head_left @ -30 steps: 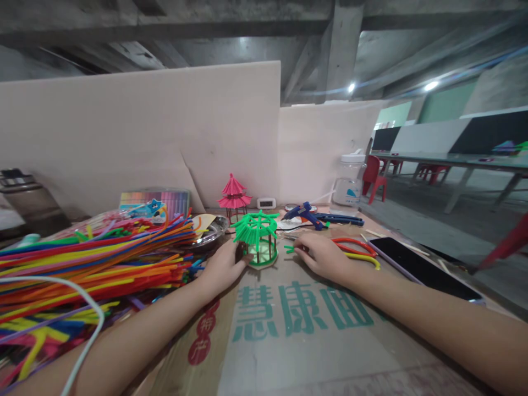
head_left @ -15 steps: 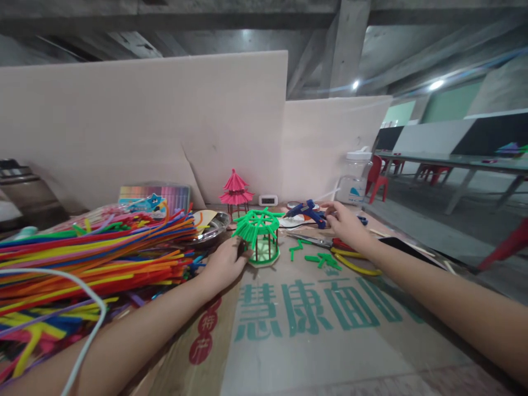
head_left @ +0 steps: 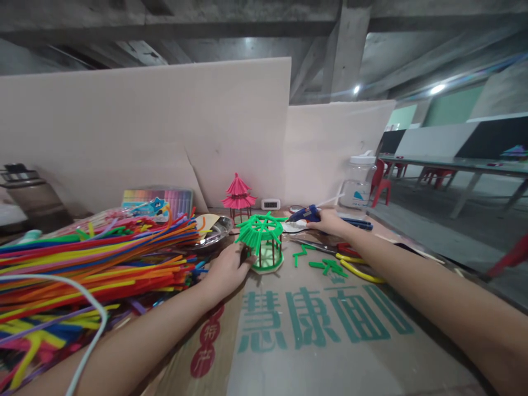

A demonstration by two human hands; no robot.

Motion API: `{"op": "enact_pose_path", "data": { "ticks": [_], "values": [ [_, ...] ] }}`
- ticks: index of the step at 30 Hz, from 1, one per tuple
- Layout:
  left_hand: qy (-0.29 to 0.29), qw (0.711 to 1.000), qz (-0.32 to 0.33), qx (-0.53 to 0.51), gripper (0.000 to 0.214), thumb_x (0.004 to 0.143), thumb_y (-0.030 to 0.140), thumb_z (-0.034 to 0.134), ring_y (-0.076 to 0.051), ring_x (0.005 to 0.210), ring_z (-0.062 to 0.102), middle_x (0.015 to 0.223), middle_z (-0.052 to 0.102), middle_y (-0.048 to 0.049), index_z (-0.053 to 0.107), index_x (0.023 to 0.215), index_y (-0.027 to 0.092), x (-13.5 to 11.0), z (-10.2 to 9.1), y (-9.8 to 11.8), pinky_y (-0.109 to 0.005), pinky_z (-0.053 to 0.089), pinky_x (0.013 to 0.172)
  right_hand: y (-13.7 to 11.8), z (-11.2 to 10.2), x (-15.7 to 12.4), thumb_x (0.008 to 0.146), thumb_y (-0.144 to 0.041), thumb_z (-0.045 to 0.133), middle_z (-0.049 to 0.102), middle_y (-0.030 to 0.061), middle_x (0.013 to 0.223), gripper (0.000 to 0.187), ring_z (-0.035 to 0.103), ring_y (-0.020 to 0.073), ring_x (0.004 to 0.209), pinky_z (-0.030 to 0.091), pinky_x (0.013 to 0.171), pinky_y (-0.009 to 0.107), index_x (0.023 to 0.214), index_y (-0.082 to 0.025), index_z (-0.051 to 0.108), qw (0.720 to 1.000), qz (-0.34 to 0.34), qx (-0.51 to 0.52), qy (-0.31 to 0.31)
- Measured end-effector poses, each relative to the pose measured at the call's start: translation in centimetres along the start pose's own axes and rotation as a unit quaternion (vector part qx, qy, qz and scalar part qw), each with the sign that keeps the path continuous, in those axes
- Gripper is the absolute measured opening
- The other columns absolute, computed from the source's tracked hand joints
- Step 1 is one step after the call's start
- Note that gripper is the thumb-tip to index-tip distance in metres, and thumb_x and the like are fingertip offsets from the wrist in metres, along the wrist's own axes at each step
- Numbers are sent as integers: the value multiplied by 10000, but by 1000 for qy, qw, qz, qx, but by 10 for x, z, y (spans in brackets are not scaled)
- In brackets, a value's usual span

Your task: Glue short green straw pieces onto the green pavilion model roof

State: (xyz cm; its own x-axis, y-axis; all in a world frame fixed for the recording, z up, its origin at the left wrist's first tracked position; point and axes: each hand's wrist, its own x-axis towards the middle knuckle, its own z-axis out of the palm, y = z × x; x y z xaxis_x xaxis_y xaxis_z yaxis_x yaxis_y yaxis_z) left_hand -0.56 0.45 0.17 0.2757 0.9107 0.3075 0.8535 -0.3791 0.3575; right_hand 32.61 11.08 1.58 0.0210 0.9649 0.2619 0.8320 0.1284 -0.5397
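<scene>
A small pavilion model (head_left: 266, 234) with a green pipe-cleaner roof, brown posts and a pale octagonal base stands on the cardboard. My left hand (head_left: 226, 269) grips its left side, the thumb at the base and the fingertips hidden behind the posts. Further back on the right, my right hand (head_left: 330, 223) is closed on the handle of a blue hot glue gun (head_left: 304, 214), whose nozzle points left toward the roof. Short green pipe-cleaner pieces (head_left: 328, 268) lie to the right of the model. Beside them are scissors (head_left: 317, 247) and yellow-handled pliers (head_left: 358, 270).
A big heap of coloured pipe cleaners (head_left: 103, 258) fills the left, with a white cable (head_left: 88, 300) over it. Behind stand a metal bowl (head_left: 218, 234), a pink pagoda model (head_left: 238, 195), a small clock (head_left: 270, 204), a marker set (head_left: 179, 202) and a plastic bottle (head_left: 358, 187).
My right hand has closed on the glue gun's handle, where before it was beside it with fingers reaching. My left hand stays at the pavilion model. The view has shifted slightly.
</scene>
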Motion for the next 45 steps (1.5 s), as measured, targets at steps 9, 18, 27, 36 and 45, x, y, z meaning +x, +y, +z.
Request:
{"op": "enact_pose_path", "data": {
  "ticks": [9,18,27,36,45],
  "values": [
    [13,1000,3,4,198,919,363,521,-334,1001,665,1007,682,-148,596,947,182,0,0,1,-470,526,892,-13,-5,-12,856,-296,661,761,89,782,185,718,250,788,511,690,288,849,-129,740,997,39,56,37],
    [64,993,59,-79,222,885,317,590,-290,1050,663,1058,705,-115,634,1060,189,-1,5,-6,-435,523,981,-66,-24,-117,892,-545,581,758,85,863,400,717,272,863,537,792,365,1018,-186,705,968,-60,206,129],
    [60,990,85,-97,433,889,301,584,-338,1305,538,1378,598,-158,561,1302,174,3,5,-7,-532,402,1137,-82,-6,-164,848,-513,600,668,40,734,287,643,230,694,527,654,351,810,-228,600,953,-180,234,66],
    [68,981,91,-154,462,872,333,619,-308,1197,615,1280,666,-134,555,1303,180,5,7,-12,-490,446,1093,-79,5,-168,752,-541,729,676,-6,664,345,615,188,581,449,548,287,779,-236,569,965,-146,217,11],
    [74,982,87,-149,403,862,348,624,-282,1059,662,1162,689,-118,580,1222,174,2,4,-8,-459,486,1043,-78,4,-169,771,-488,742,678,-25,715,341,601,162,582,428,554,261,954,-242,593,959,-173,224,15]
  ]
}}
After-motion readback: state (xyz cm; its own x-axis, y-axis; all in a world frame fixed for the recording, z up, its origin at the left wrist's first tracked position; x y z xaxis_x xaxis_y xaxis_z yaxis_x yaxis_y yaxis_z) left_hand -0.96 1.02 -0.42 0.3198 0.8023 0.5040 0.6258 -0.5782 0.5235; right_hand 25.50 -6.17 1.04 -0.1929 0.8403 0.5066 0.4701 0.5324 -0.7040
